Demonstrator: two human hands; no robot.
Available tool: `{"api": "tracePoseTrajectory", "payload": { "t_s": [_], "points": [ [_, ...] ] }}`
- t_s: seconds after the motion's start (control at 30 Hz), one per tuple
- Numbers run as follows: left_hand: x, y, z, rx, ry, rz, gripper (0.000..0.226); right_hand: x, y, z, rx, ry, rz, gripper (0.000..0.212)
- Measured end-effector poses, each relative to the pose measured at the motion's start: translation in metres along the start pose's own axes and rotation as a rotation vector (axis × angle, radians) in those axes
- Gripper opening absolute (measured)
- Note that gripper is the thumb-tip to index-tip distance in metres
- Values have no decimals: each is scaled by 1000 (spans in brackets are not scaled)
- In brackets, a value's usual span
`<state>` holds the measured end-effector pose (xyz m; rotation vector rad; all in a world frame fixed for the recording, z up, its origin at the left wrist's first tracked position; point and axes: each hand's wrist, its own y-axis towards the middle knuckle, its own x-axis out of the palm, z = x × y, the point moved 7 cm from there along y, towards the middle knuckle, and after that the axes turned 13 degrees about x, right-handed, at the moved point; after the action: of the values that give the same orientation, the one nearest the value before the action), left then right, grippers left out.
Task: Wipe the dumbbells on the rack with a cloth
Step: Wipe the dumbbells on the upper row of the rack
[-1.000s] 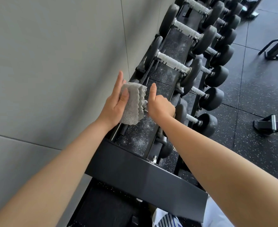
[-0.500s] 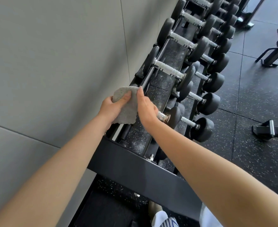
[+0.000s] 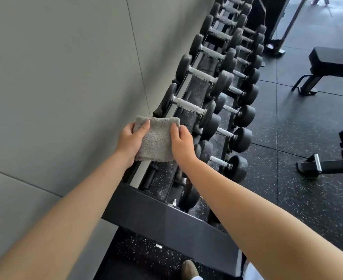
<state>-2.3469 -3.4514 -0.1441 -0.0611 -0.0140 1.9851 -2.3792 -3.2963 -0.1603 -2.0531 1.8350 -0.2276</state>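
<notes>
Two-handed hold on a folded grey cloth (image 3: 155, 138), seen from the head camera; pinched at its left edge by the left hand (image 3: 131, 141), thumb on the near face, fingers hidden behind; pinched at its right edge by the right hand (image 3: 181, 143) in the same manner; spread flat between them, above the near end of the dumbbell rack (image 3: 166, 217); contact with any dumbbell impossible to tell. Just beyond the cloth, the nearest upper-tier dumbbell (image 3: 188, 106), black heads and pale handle; more dumbbells (image 3: 238, 139) in rows behind it and on the lower tier. Grey wall (image 3: 65, 77) to the left; speckled black floor (image 3: 298, 128) and a bench (image 3: 332, 61) to the right.
</notes>
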Motion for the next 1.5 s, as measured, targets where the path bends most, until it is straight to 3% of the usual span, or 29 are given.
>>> {"api": "tracePoseTrajectory", "payload": {
  "t_s": [0.2, 0.53, 0.8, 1.13, 1.4, 1.5],
  "points": [
    [44, 14, 22, 188, 127, -75, 17, -45, 8, -12, -70, -2, 62, 31],
    [125, 46, 30, 393, 468, -126, 31, -114, 62, -8, -57, 33, 143, 30],
    [172, 96, 10, 388, 510, -106, 45, -144, 124, -5, 11, 42, 169, 39],
    [192, 146, -10, 399, 589, -52, 36, -148, 178, -6, 81, -107, 235, 35],
    [196, 159, -34, 391, 666, -115, 45, -146, 189, 4, 137, -236, 351, 29],
    [197, 161, -38, 367, 707, -111, 44, -144, 186, -1, 124, -197, 496, 24]
  ]
}}
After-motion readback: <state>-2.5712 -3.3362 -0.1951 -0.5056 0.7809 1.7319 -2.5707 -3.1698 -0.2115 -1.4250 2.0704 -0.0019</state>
